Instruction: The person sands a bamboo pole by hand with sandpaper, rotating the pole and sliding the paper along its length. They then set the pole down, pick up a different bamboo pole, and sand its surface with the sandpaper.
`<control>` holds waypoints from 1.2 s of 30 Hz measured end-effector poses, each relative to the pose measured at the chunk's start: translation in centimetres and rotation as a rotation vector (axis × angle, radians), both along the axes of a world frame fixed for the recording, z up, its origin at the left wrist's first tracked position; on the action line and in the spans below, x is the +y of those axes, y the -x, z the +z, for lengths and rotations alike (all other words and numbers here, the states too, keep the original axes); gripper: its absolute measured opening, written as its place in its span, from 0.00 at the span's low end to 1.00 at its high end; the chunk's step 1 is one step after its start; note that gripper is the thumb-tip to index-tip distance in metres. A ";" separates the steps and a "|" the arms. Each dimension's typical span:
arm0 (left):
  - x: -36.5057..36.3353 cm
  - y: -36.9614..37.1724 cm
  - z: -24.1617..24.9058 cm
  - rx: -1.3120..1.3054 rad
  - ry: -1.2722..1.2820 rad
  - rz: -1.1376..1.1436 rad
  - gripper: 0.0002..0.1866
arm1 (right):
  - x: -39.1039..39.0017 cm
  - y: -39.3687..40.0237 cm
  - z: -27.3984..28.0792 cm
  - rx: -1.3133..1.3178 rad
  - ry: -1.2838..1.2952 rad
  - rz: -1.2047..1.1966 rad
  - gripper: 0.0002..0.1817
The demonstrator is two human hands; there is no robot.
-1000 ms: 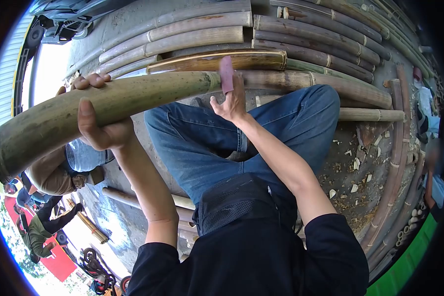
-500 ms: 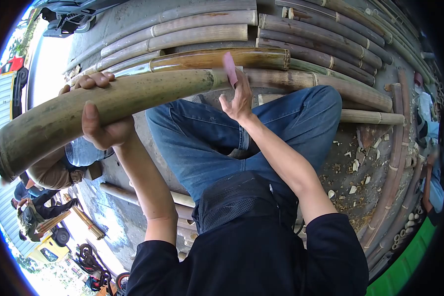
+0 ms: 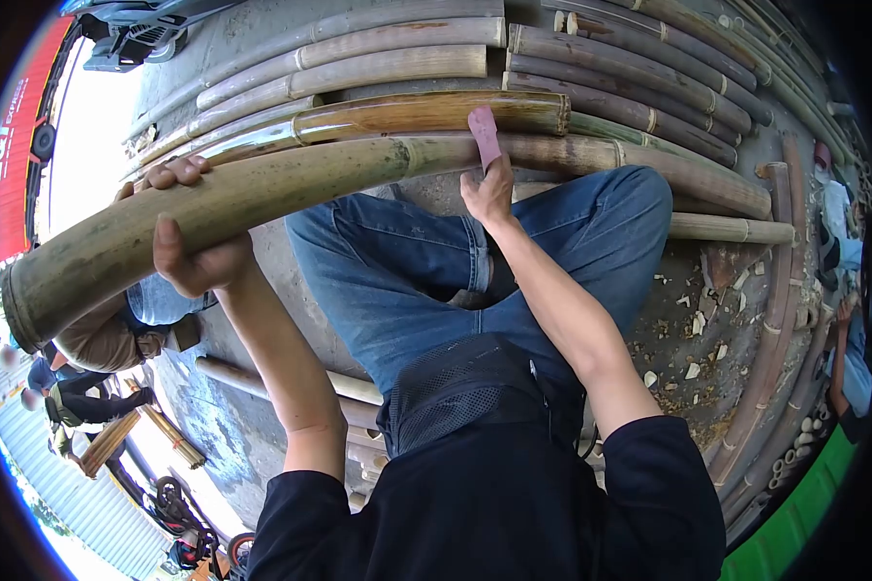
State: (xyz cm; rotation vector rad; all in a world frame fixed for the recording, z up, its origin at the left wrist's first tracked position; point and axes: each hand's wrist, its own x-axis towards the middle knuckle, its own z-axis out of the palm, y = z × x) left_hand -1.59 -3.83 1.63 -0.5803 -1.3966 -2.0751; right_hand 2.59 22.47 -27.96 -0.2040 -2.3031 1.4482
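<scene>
A long, thick bamboo pole (image 3: 291,184) slants across the view above my crossed legs. Its wide end at the left is raised, with my left hand (image 3: 194,242) wrapped round it, thumb on the near side and fingers over the far side. My right hand (image 3: 489,194) pinches a pink strip (image 3: 485,134) that lies against the pole to the right of a pale joint. Just beyond the pole rests a glossy, wet-looking brown bamboo (image 3: 426,114).
Rows of bamboo poles (image 3: 630,63) lie on the ground ahead and to the right. Pale chips (image 3: 693,372) litter the ground at right. People sit or stand at the left (image 3: 97,344) and right edges. A red truck (image 3: 19,145) shows at far left.
My right hand and the pink strip have moved right along the pole. My left hand has shifted slightly left, while the pole's wide end has moved a little right. A red truck has appeared at left.
</scene>
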 end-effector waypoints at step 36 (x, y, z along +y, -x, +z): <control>-1.1 -0.7 -0.5 -0.043 0.037 0.072 0.31 | 1.3 2.2 0.0 -0.359 0.036 -0.174 0.14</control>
